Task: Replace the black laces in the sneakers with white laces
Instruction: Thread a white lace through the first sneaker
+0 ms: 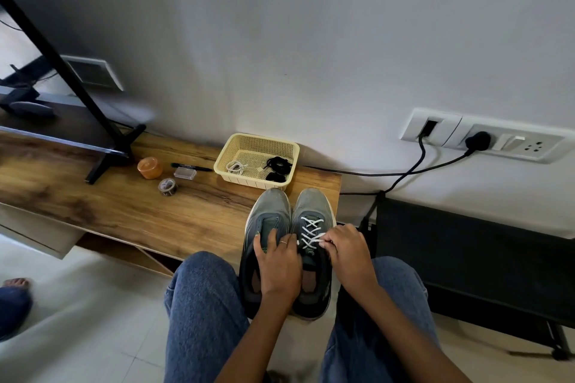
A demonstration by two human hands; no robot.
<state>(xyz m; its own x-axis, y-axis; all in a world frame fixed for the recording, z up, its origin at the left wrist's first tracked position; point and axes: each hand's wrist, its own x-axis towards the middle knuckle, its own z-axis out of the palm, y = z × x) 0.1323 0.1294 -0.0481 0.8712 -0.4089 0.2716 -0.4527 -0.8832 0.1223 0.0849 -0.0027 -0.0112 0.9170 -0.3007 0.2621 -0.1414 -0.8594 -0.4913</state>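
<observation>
We see a cream mesh basket (257,140) standing on the wooden table (124,205) against the wall. Inside it lie a coiled white lace (235,167) at the left and a heap of black laces (277,166) at the right, the two apart from each other.

Just in front of the basket, two grey sneakers stand side by side at the table's near edge, toes toward the wall. The left sneaker (270,218) has no lace in its eyelets. The right sneaker (313,211) carries a white lace (311,232) crossed up its front.

Our left hand (277,261) rests across both sneakers, its fingers curled over the left one's tongue and gripping it. Our right hand (348,250) pinches the white lace at the right sneaker's upper eyelets.

Further left on the table we note an orange cup (150,167), a roll of tape (168,186), a small clear box (185,172) and a black pen (202,168).
</observation>
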